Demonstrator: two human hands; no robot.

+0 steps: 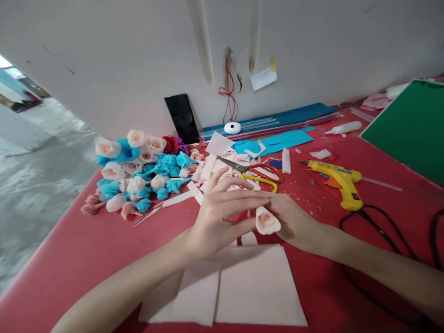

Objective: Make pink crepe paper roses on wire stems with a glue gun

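Observation:
Both hands meet over the middle of the red table [86, 249] on a small rolled pale-pink paper rose [266, 220]. My right hand [294, 221] grips the rose from the right and behind. My left hand [222, 212] pinches its left side with thumb and fingers, other fingers stretched across the top. Flat pale-pink sheets [249, 286] lie just under my wrists.
A heap of finished pink, blue and red paper flowers [138, 173] lies at the left. Paper scraps and scissors [256, 173] sit behind my hands. A yellow glue gun [342, 180] with a black cord lies right, a green board [409, 125] farther right, blue sheets and a dark phone [182, 118] by the wall.

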